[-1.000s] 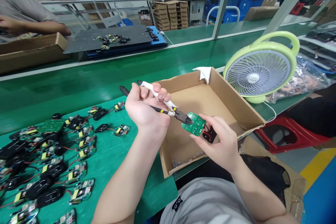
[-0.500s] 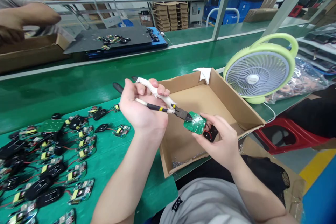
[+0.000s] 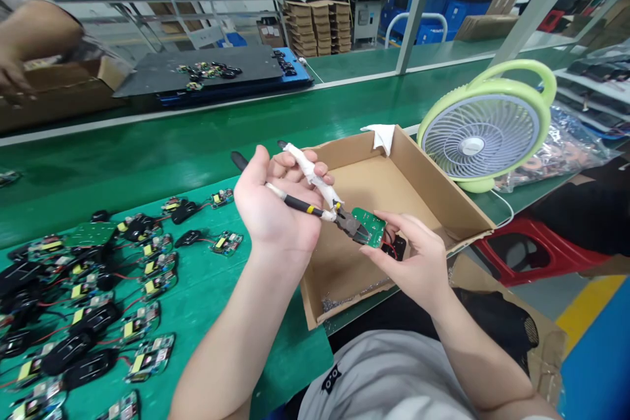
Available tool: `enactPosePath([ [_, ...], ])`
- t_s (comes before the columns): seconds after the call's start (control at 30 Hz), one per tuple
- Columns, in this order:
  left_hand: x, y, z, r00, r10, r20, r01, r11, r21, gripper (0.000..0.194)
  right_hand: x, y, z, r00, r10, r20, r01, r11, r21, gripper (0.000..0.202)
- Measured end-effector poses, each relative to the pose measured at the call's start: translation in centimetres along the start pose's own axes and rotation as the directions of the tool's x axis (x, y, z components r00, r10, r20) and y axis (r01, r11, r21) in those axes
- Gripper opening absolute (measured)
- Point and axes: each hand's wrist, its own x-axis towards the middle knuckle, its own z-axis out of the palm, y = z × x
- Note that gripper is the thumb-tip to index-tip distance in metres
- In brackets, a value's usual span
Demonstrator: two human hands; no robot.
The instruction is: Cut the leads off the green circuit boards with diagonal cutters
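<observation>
My left hand (image 3: 278, 210) is closed around the handles of a pair of side cutters (image 3: 352, 224), one handle wrapped in white tape. The cutters' jaws rest against the underside of a small green circuit board (image 3: 370, 226). By its right edge, my right hand (image 3: 411, 259) pinches that board between thumb and fingers. Red and black wires run from the board to a black plastic part (image 3: 395, 247) hanging under my right fingers. Both hands are above an open cardboard box (image 3: 354, 275) that has small clippings along its near edge.
Several circuit boards with wired black parts (image 3: 93, 315) lie on the green mat (image 3: 207, 321) at left. A light-green fan (image 3: 485, 134) stands right of the box, beside a plastic bag (image 3: 566, 151). Across the bench, another person's hand (image 3: 14, 75) is over a carton (image 3: 73, 92).
The cutters have shifted right and slightly down across the board, with my left hand following. The other person's hand has moved left. The camera view has shifted slightly.
</observation>
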Motion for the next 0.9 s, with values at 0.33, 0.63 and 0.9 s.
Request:
enactPosePath([
  [0.33,0.1,-0.6,-0.1,0.998,0.020,0.065,-0.022,0.999,0.028,0.039,-0.1,0.2,0.2,0.999,-0.029,-0.028,0.029,0.999,-0.023,0.034],
  [0.63,0.2,-1.0,-0.2,0.997,0.062,0.051,-0.062,0.998,-0.013,0.042,-0.3,0.2,0.3,0.998,-0.054,-0.014,0.054,0.997,-0.050,0.038],
  [0.9,0.1,-0.6,0.0,0.992,0.077,0.098,-0.078,0.997,-0.002,0.050,-0.1,0.0,0.2,1.000,-0.021,0.010,0.021,0.999,-0.031,0.036],
])
